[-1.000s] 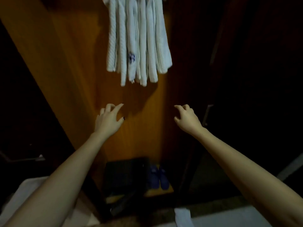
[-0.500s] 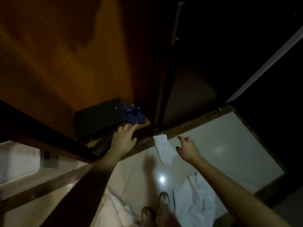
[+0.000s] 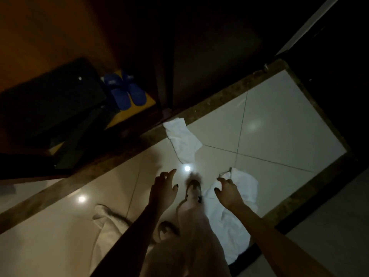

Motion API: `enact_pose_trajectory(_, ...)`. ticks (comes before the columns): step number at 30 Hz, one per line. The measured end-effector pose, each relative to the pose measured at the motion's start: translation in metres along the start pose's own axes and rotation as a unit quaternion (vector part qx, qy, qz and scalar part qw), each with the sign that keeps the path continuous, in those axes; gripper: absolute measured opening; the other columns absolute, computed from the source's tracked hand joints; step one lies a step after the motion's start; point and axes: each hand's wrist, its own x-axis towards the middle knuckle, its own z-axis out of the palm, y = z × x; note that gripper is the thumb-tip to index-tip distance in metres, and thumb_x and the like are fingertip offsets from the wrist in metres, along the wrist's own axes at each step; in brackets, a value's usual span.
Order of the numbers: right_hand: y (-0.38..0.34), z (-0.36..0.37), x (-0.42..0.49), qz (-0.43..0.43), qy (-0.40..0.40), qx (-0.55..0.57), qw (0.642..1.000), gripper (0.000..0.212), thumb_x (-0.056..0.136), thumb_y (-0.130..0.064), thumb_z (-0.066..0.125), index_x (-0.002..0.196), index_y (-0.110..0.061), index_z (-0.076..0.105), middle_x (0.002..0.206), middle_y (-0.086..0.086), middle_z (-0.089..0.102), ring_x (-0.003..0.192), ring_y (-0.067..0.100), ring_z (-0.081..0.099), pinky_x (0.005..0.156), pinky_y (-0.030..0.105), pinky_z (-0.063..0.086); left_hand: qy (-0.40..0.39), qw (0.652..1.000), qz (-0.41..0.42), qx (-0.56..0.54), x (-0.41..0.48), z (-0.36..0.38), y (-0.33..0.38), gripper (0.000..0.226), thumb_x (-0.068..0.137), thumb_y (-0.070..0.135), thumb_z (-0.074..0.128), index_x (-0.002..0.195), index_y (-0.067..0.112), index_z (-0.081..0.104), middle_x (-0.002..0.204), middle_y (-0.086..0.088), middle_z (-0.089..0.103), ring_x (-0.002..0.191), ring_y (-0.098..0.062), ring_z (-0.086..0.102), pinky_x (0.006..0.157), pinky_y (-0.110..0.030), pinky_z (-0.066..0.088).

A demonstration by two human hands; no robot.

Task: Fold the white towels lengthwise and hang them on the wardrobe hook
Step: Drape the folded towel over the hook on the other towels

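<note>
Both hands are empty, fingers loosely spread: left hand (image 3: 162, 188) over bare tile, right hand (image 3: 229, 191) right above the big crumpled towel (image 3: 237, 216). A smaller towel (image 3: 182, 140) lies beyond that one, near the wardrobe (image 3: 60, 47) base. I'd grab the near one by two corners, so it hangs flat for the lengthwise fold.

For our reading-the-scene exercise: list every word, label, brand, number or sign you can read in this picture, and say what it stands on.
No text can be read anywhere in this picture.
Blue slippers: pale marks on the straps, too blurred to read.
Black case: one small bright spot, no legible lettering.
White towels on the floor: no label visible.
Left hand and right hand: empty, nothing written.
</note>
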Motion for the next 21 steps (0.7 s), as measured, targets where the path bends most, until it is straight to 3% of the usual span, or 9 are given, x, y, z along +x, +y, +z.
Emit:
enact_pose_trajectory(7, 0.004, 0.064, 0.163, 0.002, 0.01, 0.083, 0.996, 0.044, 0.095, -0.015, 0.053, 0.138, -0.008, 0.046, 0.128, 0.021, 0.052, 0.109, 0.034, 0.058, 0.095, 0.036, 0.047, -0.024, 1.0, -0.009, -0.002, 0.123, 0.109, -0.043, 0.06, 0.096, 0.027, 0.052, 0.15, 0.022, 0.025, 0.143, -0.005, 0.039, 0.127, -0.022, 0.041, 0.1, -0.033, 0.042)
enact_pose_trajectory(12, 0.017, 0.111, 0.264, -0.039, 0.07, 0.126, 0.989, 0.061, 0.097, -0.022, 0.053, 0.151, -0.022, 0.026, 0.131, 0.016, 0.048, 0.107, 0.032, 0.059, 0.089, 0.031, 0.044, 0.033, 0.998, 0.038, -0.034, 0.22, 0.164, -0.066, 0.057, 0.095, 0.02, 0.053, 0.147, 0.019, 0.031, 0.143, -0.006, 0.041, 0.129, -0.022, 0.04, 0.101, -0.035, 0.042)
enact_pose_trajectory(18, 0.028, 0.17, 0.357, -0.069, 0.114, 0.117, 0.984, 0.057, 0.095, -0.028, 0.058, 0.144, -0.007, 0.038, 0.12, 0.014, 0.061, 0.101, 0.028, 0.063, 0.081, 0.026, 0.044, 0.079, 0.985, 0.138, 0.066, 0.324, 0.205, -0.097, 0.056, 0.091, 0.004, 0.049, 0.145, 0.015, 0.037, 0.143, -0.011, 0.044, 0.127, -0.029, 0.043, 0.099, -0.036, 0.043)
enact_pose_trajectory(21, 0.022, 0.195, 0.394, -0.052, 0.109, 0.124, 0.985, 0.054, 0.093, -0.027, 0.059, 0.14, -0.006, 0.04, 0.118, 0.011, 0.062, 0.107, 0.027, 0.061, 0.088, 0.032, 0.048, 0.067, 0.976, 0.181, 0.102, 0.364, 0.218, -0.106, 0.055, 0.094, 0.007, 0.046, 0.147, 0.016, 0.033, 0.148, -0.009, 0.038, 0.134, -0.026, 0.036, 0.104, -0.036, 0.038)
